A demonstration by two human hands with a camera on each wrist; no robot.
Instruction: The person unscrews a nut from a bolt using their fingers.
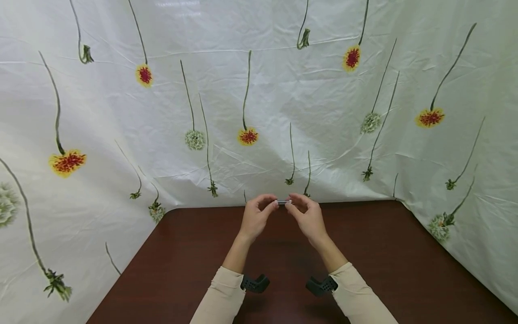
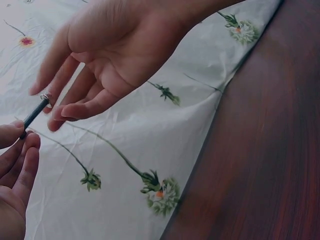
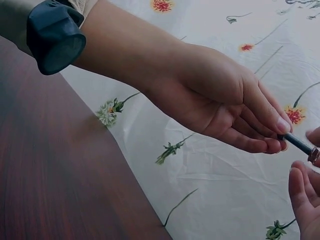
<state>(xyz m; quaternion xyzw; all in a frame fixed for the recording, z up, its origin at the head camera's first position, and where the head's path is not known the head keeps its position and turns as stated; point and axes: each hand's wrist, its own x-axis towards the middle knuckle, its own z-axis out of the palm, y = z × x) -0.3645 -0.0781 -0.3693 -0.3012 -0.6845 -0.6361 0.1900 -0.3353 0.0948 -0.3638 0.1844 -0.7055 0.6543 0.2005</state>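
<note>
Between the two hands is a threaded metal bolt (image 1: 283, 202), with a wider shiny metal end piece (image 3: 313, 156) at its right end. The thumb and fingertips of my left hand (image 1: 254, 219) pinch the bolt's other end, seen at the lower left of the left wrist view. On the opposite side, my right hand (image 1: 310, 221) has its thumb and fingers spread around the shiny end. In the left wrist view those fingertips (image 2: 35, 91) show a gap to the metal. Both hands are raised in front of me near the table's far edge.
A dark reddish-brown table (image 1: 194, 252) lies beneath the hands. White cloth (image 1: 275, 94) printed with flowers and stems hangs behind it and along both sides. Dark wrist straps (image 1: 256, 283) sit at the cuffs of the light sleeves (image 1: 224, 292).
</note>
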